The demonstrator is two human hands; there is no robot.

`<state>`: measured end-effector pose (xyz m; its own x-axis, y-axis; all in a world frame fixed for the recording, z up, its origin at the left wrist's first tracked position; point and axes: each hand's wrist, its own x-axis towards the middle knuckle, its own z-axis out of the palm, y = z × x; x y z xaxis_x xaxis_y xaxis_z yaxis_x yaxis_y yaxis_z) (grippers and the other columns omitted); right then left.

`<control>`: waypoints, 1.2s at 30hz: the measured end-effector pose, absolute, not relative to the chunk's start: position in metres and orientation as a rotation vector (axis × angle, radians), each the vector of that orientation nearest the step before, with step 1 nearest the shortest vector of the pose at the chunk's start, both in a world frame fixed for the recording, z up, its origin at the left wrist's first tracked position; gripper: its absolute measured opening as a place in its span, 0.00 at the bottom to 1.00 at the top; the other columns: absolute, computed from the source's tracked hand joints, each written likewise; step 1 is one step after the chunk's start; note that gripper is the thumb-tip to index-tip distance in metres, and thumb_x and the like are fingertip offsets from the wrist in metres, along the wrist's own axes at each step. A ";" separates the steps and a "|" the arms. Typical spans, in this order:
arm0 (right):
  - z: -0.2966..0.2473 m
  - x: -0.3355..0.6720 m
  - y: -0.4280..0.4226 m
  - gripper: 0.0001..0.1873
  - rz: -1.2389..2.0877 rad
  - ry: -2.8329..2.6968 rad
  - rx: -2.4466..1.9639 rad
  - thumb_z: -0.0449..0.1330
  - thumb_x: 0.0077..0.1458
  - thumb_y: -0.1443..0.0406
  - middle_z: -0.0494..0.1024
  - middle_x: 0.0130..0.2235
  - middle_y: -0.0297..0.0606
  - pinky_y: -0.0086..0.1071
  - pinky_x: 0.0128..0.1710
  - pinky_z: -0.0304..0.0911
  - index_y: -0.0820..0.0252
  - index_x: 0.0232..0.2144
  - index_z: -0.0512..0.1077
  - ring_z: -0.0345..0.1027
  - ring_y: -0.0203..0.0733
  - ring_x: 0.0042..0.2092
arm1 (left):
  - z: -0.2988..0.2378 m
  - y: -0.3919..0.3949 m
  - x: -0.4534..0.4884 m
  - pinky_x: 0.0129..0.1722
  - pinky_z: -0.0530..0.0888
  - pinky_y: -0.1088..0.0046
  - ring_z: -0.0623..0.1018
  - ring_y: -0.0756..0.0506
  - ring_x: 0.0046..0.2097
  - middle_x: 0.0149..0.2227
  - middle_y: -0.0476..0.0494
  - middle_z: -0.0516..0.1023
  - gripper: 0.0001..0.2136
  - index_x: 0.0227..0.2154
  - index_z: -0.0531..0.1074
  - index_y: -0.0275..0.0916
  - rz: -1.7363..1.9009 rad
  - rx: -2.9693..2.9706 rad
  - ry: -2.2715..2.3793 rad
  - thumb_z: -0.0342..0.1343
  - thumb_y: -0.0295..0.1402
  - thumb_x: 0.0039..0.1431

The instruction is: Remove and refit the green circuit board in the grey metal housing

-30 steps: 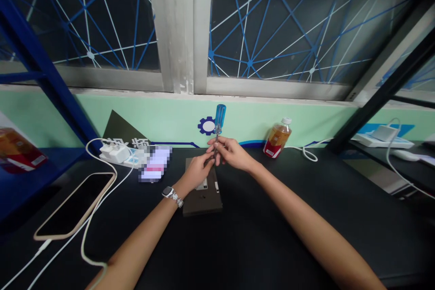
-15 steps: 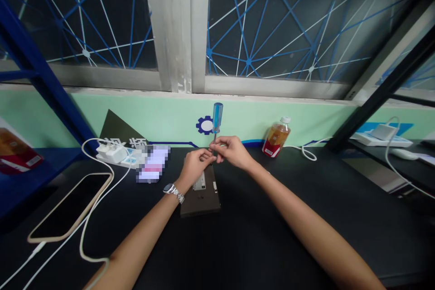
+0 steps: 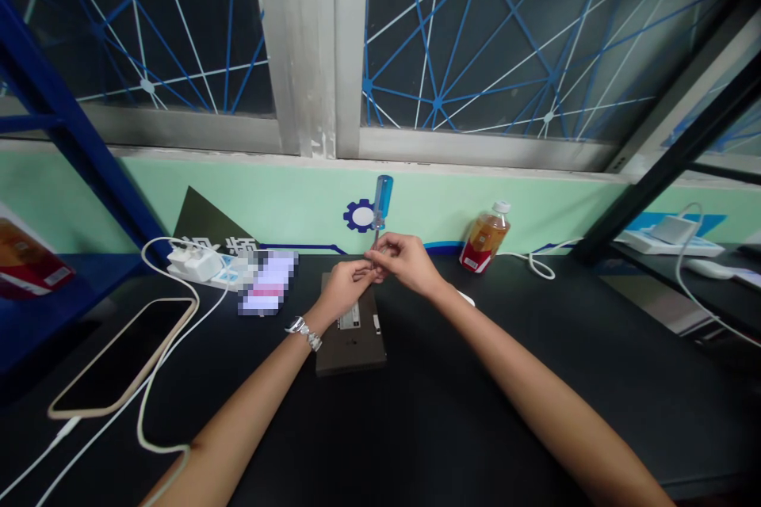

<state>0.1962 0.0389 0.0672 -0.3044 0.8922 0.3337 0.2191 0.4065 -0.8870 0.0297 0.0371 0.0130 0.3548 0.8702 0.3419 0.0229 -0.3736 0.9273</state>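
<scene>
Within right grip [image 3: 407, 260] | screwdriver [image 3: 380, 212] nearly upright, handle [image 3: 384, 192] above | dark slab [image 3: 350, 354] below

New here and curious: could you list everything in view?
Metal-shafted screwdriver: 1, clear blue handle, centre, upright
Flat rectangular device: 1, dark brown, lying centre
Rounded-case phone: 1, black and beige, left
Blurred lit screen: 1, lilac, left of centre
Boxy plastic charger: 1, white, back left
Thin cables: several, white, both sides
Plastic bottle: 1, amber and red, back right
Desk: 1, black, foreground
Patterned windowpanes: several, dark, behind
Wall: 1, pale green, behind
Metal wristwatch: 1, silver, left wrist
Left hand: 1, bare, near screwdriver's lower end
Right hand: 1, bare, pinching screwdriver shaft
</scene>
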 end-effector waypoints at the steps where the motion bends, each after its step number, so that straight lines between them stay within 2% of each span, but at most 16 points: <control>1: 0.068 0.197 0.039 0.18 0.991 -1.738 -0.951 0.67 0.51 0.52 0.78 0.24 0.36 0.31 0.26 0.70 0.60 0.30 0.72 0.74 0.40 0.24 | 0.013 0.036 0.028 0.47 0.77 0.65 0.83 0.42 0.41 0.39 0.37 0.84 0.13 0.39 0.79 0.33 1.138 1.694 0.794 0.59 0.39 0.61; 5: 0.073 0.199 0.038 0.19 1.130 -1.719 -0.902 0.67 0.52 0.53 0.78 0.24 0.37 0.28 0.24 0.68 0.64 0.34 0.74 0.76 0.40 0.25 | 0.015 0.035 0.020 0.49 0.76 0.64 0.82 0.42 0.44 0.43 0.37 0.83 0.13 0.42 0.79 0.34 1.106 1.756 0.792 0.56 0.38 0.63; 11: 0.077 0.197 0.034 0.17 1.149 -1.843 -0.921 0.60 0.60 0.56 0.80 0.31 0.39 0.25 0.23 0.65 0.65 0.42 0.74 0.74 0.34 0.23 | 0.014 0.037 0.019 0.46 0.76 0.67 0.82 0.42 0.42 0.39 0.39 0.84 0.11 0.40 0.78 0.34 1.166 1.767 0.842 0.58 0.36 0.61; 14: 0.076 0.195 0.031 0.17 1.152 -1.896 -0.909 0.58 0.62 0.56 0.79 0.30 0.37 0.26 0.23 0.66 0.64 0.44 0.72 0.74 0.35 0.23 | 0.014 0.037 0.022 0.44 0.76 0.69 0.82 0.43 0.40 0.37 0.41 0.84 0.08 0.36 0.77 0.35 1.164 1.805 0.831 0.57 0.35 0.62; 17: 0.074 0.193 0.030 0.16 0.956 -1.940 -0.955 0.58 0.61 0.56 0.77 0.27 0.35 0.27 0.26 0.67 0.62 0.43 0.73 0.74 0.37 0.25 | 0.015 0.037 0.026 0.43 0.77 0.69 0.82 0.43 0.38 0.35 0.41 0.84 0.10 0.31 0.77 0.35 1.135 1.828 0.825 0.55 0.35 0.63; 19: 0.072 0.193 0.031 0.14 0.725 -1.929 -1.009 0.61 0.59 0.55 0.79 0.29 0.36 0.28 0.28 0.67 0.60 0.39 0.74 0.74 0.37 0.26 | 0.015 0.037 0.028 0.44 0.77 0.67 0.82 0.42 0.38 0.36 0.41 0.84 0.11 0.32 0.78 0.34 1.132 1.808 0.831 0.56 0.37 0.62; 21: 0.071 0.194 0.033 0.15 0.626 -1.873 -1.036 0.64 0.55 0.54 0.80 0.32 0.38 0.29 0.27 0.68 0.60 0.35 0.74 0.74 0.37 0.25 | 0.015 0.037 0.029 0.46 0.77 0.65 0.82 0.41 0.39 0.37 0.40 0.84 0.12 0.35 0.79 0.34 1.141 1.774 0.826 0.58 0.39 0.61; 27: 0.070 0.196 0.036 0.18 0.929 -1.710 -0.971 0.68 0.50 0.52 0.78 0.23 0.37 0.31 0.27 0.70 0.62 0.30 0.72 0.76 0.43 0.25 | 0.018 0.034 0.020 0.48 0.77 0.65 0.82 0.42 0.43 0.41 0.37 0.84 0.13 0.41 0.80 0.34 1.111 1.720 0.818 0.59 0.38 0.60; 33: 0.074 0.194 0.032 0.17 0.986 -1.788 -0.952 0.63 0.56 0.54 0.80 0.30 0.38 0.29 0.27 0.69 0.63 0.37 0.76 0.75 0.38 0.24 | 0.014 0.037 0.016 0.46 0.76 0.67 0.82 0.43 0.40 0.38 0.39 0.84 0.11 0.39 0.79 0.34 1.189 1.752 0.877 0.60 0.36 0.59; 36: 0.074 0.191 0.028 0.16 1.015 -1.834 -0.935 0.59 0.60 0.56 0.78 0.27 0.36 0.29 0.29 0.69 0.63 0.43 0.74 0.75 0.38 0.25 | 0.012 0.037 0.019 0.45 0.76 0.68 0.82 0.43 0.41 0.39 0.39 0.84 0.11 0.43 0.77 0.35 1.185 1.771 0.860 0.59 0.35 0.60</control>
<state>0.1915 0.0283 0.0735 -0.3870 0.8724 0.2987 0.2105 0.3990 -0.8925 0.0186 0.0372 0.0120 0.3238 0.8655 0.3822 0.0950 -0.4316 0.8970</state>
